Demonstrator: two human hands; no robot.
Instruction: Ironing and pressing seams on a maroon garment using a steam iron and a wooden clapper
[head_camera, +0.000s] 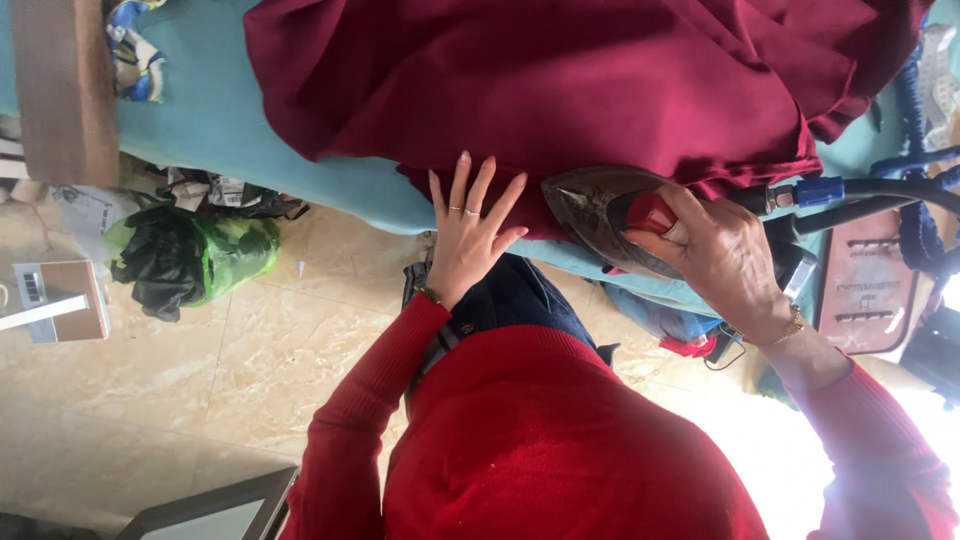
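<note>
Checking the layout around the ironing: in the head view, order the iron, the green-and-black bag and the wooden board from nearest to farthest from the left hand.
From the left hand:
1. Iron, just right of it.
2. Green-and-black bag, on the floor, left.
3. Wooden board, far upper left.

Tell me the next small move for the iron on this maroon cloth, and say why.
Probably slide the iron toward the left hand. That hand lies flat on the maroon cloth, fingers spread, pinning it at the board's edge, while the right hand holds the iron's red handle beside it.
</note>
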